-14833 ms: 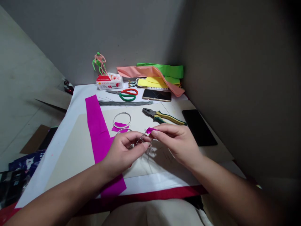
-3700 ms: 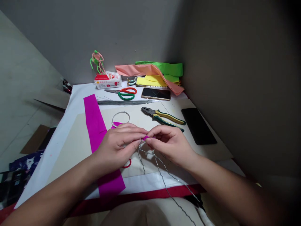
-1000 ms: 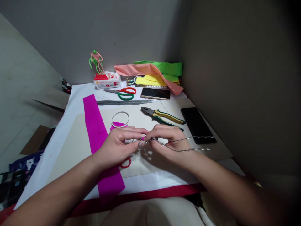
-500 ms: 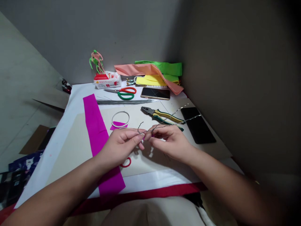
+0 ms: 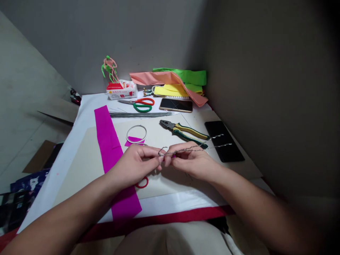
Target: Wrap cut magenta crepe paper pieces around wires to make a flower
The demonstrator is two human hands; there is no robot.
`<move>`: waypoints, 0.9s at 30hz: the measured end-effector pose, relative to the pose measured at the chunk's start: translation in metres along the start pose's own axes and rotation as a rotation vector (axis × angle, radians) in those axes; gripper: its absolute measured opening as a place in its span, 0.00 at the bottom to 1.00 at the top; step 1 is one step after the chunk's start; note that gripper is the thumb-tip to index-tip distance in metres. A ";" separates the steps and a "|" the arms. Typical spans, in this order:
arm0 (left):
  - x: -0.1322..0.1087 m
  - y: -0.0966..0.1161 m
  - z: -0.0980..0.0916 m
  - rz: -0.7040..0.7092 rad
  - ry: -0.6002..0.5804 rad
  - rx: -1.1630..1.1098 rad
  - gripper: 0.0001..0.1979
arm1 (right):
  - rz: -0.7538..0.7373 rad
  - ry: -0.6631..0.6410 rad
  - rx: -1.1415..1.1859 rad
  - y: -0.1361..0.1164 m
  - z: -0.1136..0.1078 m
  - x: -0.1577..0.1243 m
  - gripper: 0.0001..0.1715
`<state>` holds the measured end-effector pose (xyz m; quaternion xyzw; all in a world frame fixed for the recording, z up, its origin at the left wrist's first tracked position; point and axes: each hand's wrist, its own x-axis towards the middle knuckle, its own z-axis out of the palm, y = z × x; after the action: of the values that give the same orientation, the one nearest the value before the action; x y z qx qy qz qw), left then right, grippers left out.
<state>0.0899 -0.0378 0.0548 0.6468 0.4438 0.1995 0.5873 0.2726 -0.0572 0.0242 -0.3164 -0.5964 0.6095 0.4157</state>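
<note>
Where hands were: low over pale card [image 5: 79, 166], side by side, fingertips almost touching.
L hand [image 5: 135, 164]: thumb + fingers pinching left end of twisted wire [image 5: 186, 149], near its small bent loop.
R hand [image 5: 192, 161]: thumb + fingers pinching same wire just beside L hand; no spread fingers.
Wire pos.: held level in front of both hands, two strands running right, over tip of pliers [image 5: 183, 130] handles, ends above black phone [image 5: 224, 141], not clearly touching.
Near L hand: magenta crepe strip [image 5: 106, 148] under wrist; wire ring [image 5: 136, 134] w/ magenta scrap [image 5: 134, 140]; red ring [image 5: 142, 182] below palm.
Back of table: red-green scissors [image 5: 140, 102], wire bundle [image 5: 139, 114], phone [image 5: 175, 105], salmon paper [image 5: 170, 79].
</note>
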 end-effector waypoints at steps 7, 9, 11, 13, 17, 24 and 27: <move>0.000 -0.004 -0.004 -0.013 0.133 -0.021 0.11 | 0.095 0.244 0.174 0.006 0.004 0.000 0.19; -0.001 -0.003 -0.005 -0.007 0.187 -0.027 0.10 | 0.091 0.279 0.190 0.008 0.004 0.001 0.19; -0.001 -0.002 -0.006 -0.008 0.225 -0.035 0.10 | 0.083 0.324 0.183 0.009 0.005 0.002 0.15; -0.001 -0.001 -0.006 -0.009 0.241 -0.040 0.10 | 0.071 0.366 0.168 0.011 0.006 0.002 0.14; 0.000 -0.005 -0.005 -0.020 0.255 -0.068 0.10 | 0.032 0.420 0.147 0.013 0.009 0.001 0.11; 0.003 -0.009 -0.005 -0.036 0.202 -0.162 0.09 | -0.015 0.429 0.126 0.013 0.010 0.001 0.09; 0.003 -0.009 -0.004 -0.023 0.173 -0.190 0.08 | -0.019 0.418 0.112 0.012 0.009 0.001 0.07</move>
<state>0.0851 -0.0342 0.0464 0.5635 0.4793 0.2887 0.6077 0.2628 -0.0599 0.0130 -0.4065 -0.4655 0.5588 0.5530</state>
